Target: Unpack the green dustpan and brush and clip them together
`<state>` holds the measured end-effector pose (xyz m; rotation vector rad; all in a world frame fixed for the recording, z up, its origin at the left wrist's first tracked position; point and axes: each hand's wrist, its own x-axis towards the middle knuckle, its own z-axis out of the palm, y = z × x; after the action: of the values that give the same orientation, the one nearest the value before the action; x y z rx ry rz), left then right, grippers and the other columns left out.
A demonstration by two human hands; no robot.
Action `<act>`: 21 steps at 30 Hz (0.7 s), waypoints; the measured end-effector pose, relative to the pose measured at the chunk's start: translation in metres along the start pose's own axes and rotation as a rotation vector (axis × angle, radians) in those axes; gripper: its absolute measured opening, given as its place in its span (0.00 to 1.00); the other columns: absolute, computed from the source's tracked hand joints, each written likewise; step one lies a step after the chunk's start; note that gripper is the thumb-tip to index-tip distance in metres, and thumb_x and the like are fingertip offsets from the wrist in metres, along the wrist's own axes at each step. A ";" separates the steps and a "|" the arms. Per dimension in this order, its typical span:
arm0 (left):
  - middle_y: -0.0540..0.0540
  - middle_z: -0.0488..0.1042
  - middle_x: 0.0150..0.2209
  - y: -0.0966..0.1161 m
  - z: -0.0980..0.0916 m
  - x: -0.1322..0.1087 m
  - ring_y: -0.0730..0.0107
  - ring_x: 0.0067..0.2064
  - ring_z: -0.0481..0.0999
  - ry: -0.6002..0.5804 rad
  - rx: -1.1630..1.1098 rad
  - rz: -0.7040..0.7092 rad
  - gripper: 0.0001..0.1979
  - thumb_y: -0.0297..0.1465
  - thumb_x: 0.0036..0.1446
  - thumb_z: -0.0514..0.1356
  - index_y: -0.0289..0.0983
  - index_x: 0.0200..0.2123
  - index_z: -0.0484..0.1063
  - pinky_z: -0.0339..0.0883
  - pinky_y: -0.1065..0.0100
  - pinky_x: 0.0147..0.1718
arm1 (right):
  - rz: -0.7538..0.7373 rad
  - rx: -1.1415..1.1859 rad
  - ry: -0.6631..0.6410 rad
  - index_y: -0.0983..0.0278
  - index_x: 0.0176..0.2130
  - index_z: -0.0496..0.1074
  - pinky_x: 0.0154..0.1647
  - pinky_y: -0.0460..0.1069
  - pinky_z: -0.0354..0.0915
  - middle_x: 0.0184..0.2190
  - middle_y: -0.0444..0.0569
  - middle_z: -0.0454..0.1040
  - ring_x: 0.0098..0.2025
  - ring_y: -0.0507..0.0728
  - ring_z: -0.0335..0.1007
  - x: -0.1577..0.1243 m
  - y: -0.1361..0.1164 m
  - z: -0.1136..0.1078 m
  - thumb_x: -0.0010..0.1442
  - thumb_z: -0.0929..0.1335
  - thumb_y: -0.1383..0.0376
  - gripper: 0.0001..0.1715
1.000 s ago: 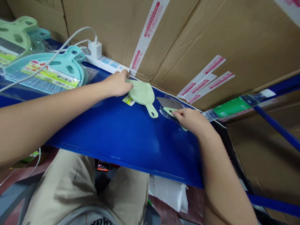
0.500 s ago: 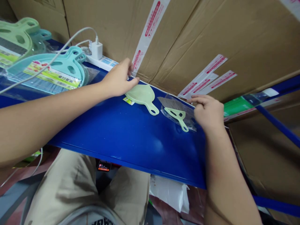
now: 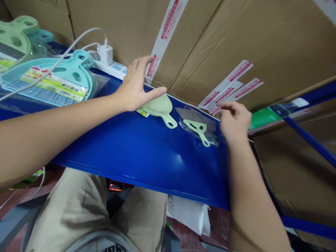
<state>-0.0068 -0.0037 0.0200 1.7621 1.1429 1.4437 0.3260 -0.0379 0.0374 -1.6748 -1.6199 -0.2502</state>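
My left hand (image 3: 136, 86) hovers with spread fingers just above a small pale green dustpan (image 3: 160, 108) lying on the blue shelf (image 3: 136, 150). A yellow-green label (image 3: 142, 112) peeks out under the dustpan's near edge. My right hand (image 3: 234, 120) is raised beside a small green brush with grey bristles (image 3: 196, 123), which lies in a clear plastic bag (image 3: 210, 134). The right fingers are loosely curled and hold nothing.
A stack of teal and green dustpan sets in plastic wrap (image 3: 52, 77) lies at the left. A white power strip with charger and cable (image 3: 109, 61) runs along the back. Taped cardboard boxes (image 3: 210, 45) form the wall behind. A green-labelled bottle (image 3: 265, 117) lies at the right.
My left hand has lifted off the pale green dustpan and spread its fingers. My right hand let go of the bagged brush and rose to its right.
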 end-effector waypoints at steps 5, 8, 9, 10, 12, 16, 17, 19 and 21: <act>0.43 0.82 0.49 0.001 0.005 -0.001 0.40 0.73 0.70 -0.034 -0.025 -0.102 0.23 0.34 0.50 0.79 0.44 0.47 0.77 0.73 0.54 0.64 | 0.257 0.061 0.031 0.54 0.29 0.60 0.42 0.56 0.71 0.26 0.39 0.65 0.32 0.58 0.67 -0.012 -0.019 0.023 0.46 0.77 0.63 0.22; 0.46 0.80 0.38 -0.001 0.007 -0.001 0.45 0.65 0.77 -0.064 -0.010 -0.103 0.15 0.32 0.52 0.77 0.45 0.35 0.74 0.75 0.57 0.58 | 0.369 0.242 -0.021 0.53 0.25 0.53 0.31 0.49 0.59 0.21 0.33 0.54 0.26 0.52 0.54 -0.018 -0.029 0.032 0.46 0.79 0.65 0.30; 0.46 0.78 0.34 -0.002 0.007 -0.001 0.46 0.62 0.79 -0.067 -0.014 -0.099 0.15 0.32 0.52 0.76 0.45 0.32 0.72 0.76 0.58 0.55 | 0.403 0.306 -0.025 0.53 0.25 0.51 0.28 0.48 0.55 0.20 0.32 0.51 0.25 0.51 0.50 -0.019 -0.030 0.034 0.47 0.79 0.65 0.32; 0.46 0.76 0.32 -0.001 0.007 -0.001 0.46 0.60 0.80 -0.064 -0.020 -0.093 0.16 0.31 0.51 0.76 0.46 0.30 0.70 0.76 0.58 0.53 | 0.430 0.350 -0.016 0.53 0.24 0.49 0.26 0.47 0.51 0.19 0.32 0.49 0.24 0.49 0.46 -0.020 -0.031 0.035 0.47 0.78 0.66 0.34; 0.47 0.71 0.28 0.000 0.007 -0.001 0.47 0.56 0.80 -0.056 -0.010 -0.074 0.18 0.31 0.49 0.76 0.47 0.26 0.66 0.77 0.58 0.48 | 0.468 0.385 0.021 0.54 0.22 0.47 0.24 0.47 0.46 0.18 0.32 0.46 0.24 0.48 0.41 -0.021 -0.033 0.037 0.48 0.78 0.68 0.35; 0.50 0.61 0.23 0.005 0.012 -0.001 0.53 0.45 0.79 -0.115 0.101 -0.030 0.23 0.33 0.54 0.74 0.45 0.21 0.60 0.77 0.58 0.47 | 0.561 0.414 0.049 0.55 0.20 0.45 0.22 0.46 0.42 0.17 0.32 0.39 0.21 0.47 0.38 -0.020 -0.038 0.037 0.51 0.73 0.75 0.34; 0.51 0.58 0.23 0.006 0.014 -0.001 0.57 0.42 0.78 -0.145 0.131 -0.027 0.24 0.32 0.56 0.72 0.44 0.20 0.58 0.76 0.58 0.48 | 0.579 0.415 0.041 0.54 0.19 0.44 0.21 0.47 0.42 0.16 0.32 0.38 0.20 0.48 0.37 -0.020 -0.039 0.037 0.51 0.72 0.76 0.34; 0.52 0.54 0.22 0.007 0.016 -0.002 0.63 0.36 0.73 -0.196 0.178 -0.038 0.26 0.30 0.59 0.69 0.44 0.19 0.54 0.74 0.59 0.46 | 0.589 0.405 0.012 0.54 0.19 0.44 0.21 0.47 0.42 0.16 0.32 0.38 0.20 0.48 0.37 -0.021 -0.041 0.037 0.53 0.71 0.76 0.34; 0.53 0.52 0.21 0.005 0.017 -0.002 0.68 0.30 0.65 -0.226 0.212 -0.053 0.28 0.29 0.60 0.66 0.44 0.18 0.50 0.71 0.60 0.42 | 0.541 0.365 -0.018 0.54 0.19 0.45 0.22 0.47 0.44 0.16 0.33 0.40 0.21 0.48 0.38 -0.023 -0.041 0.036 0.54 0.71 0.75 0.34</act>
<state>0.0108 -0.0068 0.0188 1.9653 1.2472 1.0921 0.2713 -0.0368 0.0147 -1.7465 -1.0836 0.3143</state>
